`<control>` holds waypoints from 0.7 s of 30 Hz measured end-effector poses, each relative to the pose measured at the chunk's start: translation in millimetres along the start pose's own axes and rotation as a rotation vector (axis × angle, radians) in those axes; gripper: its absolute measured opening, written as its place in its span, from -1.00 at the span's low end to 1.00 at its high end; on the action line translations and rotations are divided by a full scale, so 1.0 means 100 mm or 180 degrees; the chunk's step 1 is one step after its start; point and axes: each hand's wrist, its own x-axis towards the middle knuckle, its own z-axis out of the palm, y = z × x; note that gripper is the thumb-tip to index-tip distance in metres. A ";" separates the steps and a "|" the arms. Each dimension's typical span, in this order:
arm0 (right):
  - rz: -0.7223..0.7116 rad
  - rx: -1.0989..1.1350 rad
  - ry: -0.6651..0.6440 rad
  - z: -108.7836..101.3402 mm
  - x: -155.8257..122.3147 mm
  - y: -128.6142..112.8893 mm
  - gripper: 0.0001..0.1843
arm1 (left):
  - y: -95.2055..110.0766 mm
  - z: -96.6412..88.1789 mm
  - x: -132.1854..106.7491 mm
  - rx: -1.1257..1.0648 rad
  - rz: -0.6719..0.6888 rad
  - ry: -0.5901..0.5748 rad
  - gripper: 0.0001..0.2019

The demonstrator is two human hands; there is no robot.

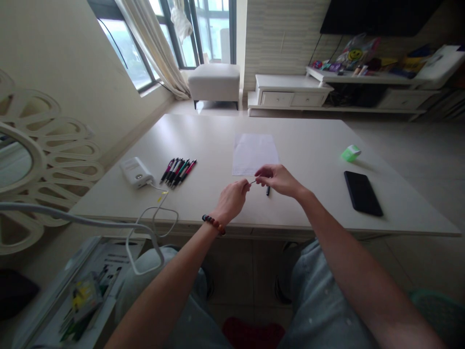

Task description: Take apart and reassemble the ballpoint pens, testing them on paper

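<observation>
My left hand (233, 198), with a beaded bracelet (214, 224) at its wrist, pinches one end of a thin dark rod that looks like a pen refill (253, 182). On its other end are the closed fingertips of my right hand (278, 179). The rod is held just above the white table, and its ends are hidden in my fingers. Below my right hand a short black pen part (268, 191) lies on the table. A sheet of white paper (254, 152) lies just beyond both hands. Several pens (178, 172) lie side by side to the left.
A white charger-like box (136, 172) with a white cable (156, 213) sits at the table's left. On the right are a black phone (362, 193) and a green-and-white small container (351, 153). An open drawer (90, 281) juts out at lower left, beside my knee.
</observation>
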 end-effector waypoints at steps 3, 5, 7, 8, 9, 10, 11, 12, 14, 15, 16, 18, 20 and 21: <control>0.0285 -0.0311 0.0212 -0.08 0.02 0.05 -0.72 | -0.01 0.00 0.01 -0.0034 -0.0054 0.0015 -0.72; 0.0650 -0.0989 0.0562 -0.14 0.02 0.14 -0.71 | 0.00 0.00 0.01 -0.0041 -0.0109 0.0009 -0.71; 0.0950 -0.1718 0.0785 -0.16 0.02 0.26 -0.65 | 0.01 -0.01 0.01 -0.0037 -0.0170 -0.0011 -0.71; 0.1047 -0.1982 0.0789 -0.15 0.02 0.32 -0.63 | 0.02 -0.02 0.01 -0.0032 -0.0194 -0.0019 -0.70; 0.1122 -0.2148 0.0738 -0.13 0.02 0.38 -0.63 | 0.02 -0.02 0.01 -0.0028 -0.0203 -0.0026 -0.70; 0.1186 -0.2218 0.0662 -0.10 0.02 0.42 -0.64 | 0.03 -0.03 0.01 -0.0024 -0.0200 -0.0028 -0.70; 0.1257 -0.2214 0.0591 -0.08 0.03 0.44 -0.66 | 0.04 -0.03 0.01 -0.0023 -0.0187 -0.0031 -0.70; 0.1324 -0.2130 0.0535 -0.05 0.04 0.45 -0.69 | 0.04 -0.04 0.00 -0.0026 -0.0172 -0.0030 -0.70; 0.1392 -0.1712 0.0569 -0.02 0.07 0.41 -0.75 | 0.05 -0.05 0.00 -0.0038 -0.0157 -0.0030 -0.70; 0.1368 -0.1381 0.0678 -0.02 0.09 0.37 -0.78 | 0.06 -0.06 0.00 -0.0036 -0.0166 -0.0033 -0.70; 0.1298 -0.0983 0.0835 -0.03 0.10 0.32 -0.80 | 0.06 -0.07 0.01 -0.0029 -0.0184 -0.0034 -0.71; 0.1058 -0.0165 0.1212 -0.06 0.11 0.21 -0.81 | 0.05 -0.08 0.01 -0.0004 -0.0220 -0.0025 -0.71; 0.0789 0.0443 0.1476 -0.10 0.09 0.10 -0.81 | 0.04 -0.08 0.00 0.0018 -0.0226 0.0002 -0.71; 0.0687 0.0633 0.1534 -0.10 0.08 0.06 -0.80 | 0.03 -0.07 0.00 0.0021 -0.0219 0.0022 -0.71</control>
